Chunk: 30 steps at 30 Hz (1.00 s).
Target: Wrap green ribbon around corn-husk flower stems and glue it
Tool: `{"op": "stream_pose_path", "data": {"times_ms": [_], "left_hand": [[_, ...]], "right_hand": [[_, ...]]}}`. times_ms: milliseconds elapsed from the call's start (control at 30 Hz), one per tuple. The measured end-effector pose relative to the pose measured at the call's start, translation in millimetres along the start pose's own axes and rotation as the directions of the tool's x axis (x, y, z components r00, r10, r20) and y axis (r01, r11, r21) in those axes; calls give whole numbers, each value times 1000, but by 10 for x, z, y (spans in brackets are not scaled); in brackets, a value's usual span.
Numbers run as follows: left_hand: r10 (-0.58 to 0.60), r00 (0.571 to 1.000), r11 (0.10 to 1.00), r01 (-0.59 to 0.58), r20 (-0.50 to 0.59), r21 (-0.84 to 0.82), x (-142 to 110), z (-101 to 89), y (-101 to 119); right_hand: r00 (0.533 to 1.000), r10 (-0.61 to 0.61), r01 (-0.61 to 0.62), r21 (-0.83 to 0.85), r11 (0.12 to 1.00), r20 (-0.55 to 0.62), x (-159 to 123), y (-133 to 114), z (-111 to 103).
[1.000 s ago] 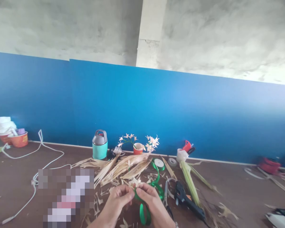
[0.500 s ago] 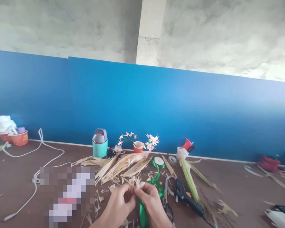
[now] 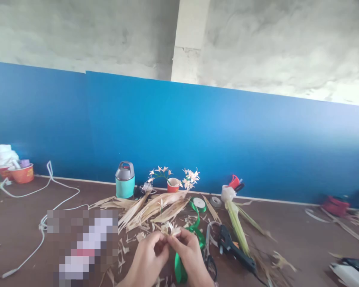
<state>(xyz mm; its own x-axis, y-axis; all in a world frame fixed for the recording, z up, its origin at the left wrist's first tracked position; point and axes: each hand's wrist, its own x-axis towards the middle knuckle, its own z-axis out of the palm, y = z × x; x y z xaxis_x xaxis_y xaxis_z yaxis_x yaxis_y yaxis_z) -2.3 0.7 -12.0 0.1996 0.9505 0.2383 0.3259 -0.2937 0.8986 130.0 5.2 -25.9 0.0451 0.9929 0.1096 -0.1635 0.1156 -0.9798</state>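
Observation:
My left hand [image 3: 151, 255] and my right hand [image 3: 187, 249] meet at the front middle of the table, fingertips pinched together. Between them they hold a small cream husk flower [image 3: 171, 228], its pale petals pointing up and its base hidden by my fingers. A green ribbon [image 3: 179, 267] hangs below and behind my right hand; it runs back to a ribbon spool [image 3: 199, 203]. Dried corn husks [image 3: 158, 207] lie just beyond my hands, with small husk scraps around them. To the right of my right hand lies a black glue gun [image 3: 235, 249].
At the back stand a teal flask [image 3: 125, 185] and a red paper cup [image 3: 173, 186] beside wired husk flowers [image 3: 192, 176]. Greenish husks [image 3: 238, 229] lie on the right. A white cable [image 3: 60, 205] loops across the left, near a blurred-out patch [image 3: 86, 251]. A blue partition [image 3: 167, 127] borders the table.
Both hands stay pinched on the flower, whose petals have turned slightly between the fingertips. The whole view has shifted very slightly; nothing else has visibly moved.

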Motion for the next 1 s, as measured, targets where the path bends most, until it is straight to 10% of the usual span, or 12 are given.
{"op": "stream_pose_path", "data": {"times_ms": [467, 1000], "left_hand": [[-274, 961, 821, 253, 36, -511, 56, -36, 42], [-230, 950, 838, 304, 213, -453, 115, 16, -92]], "right_hand": [[995, 103, -103, -55, 993, -2, -8, -111, 27], [985, 143, -163, 276, 947, 91, -54, -139, 32]]}}
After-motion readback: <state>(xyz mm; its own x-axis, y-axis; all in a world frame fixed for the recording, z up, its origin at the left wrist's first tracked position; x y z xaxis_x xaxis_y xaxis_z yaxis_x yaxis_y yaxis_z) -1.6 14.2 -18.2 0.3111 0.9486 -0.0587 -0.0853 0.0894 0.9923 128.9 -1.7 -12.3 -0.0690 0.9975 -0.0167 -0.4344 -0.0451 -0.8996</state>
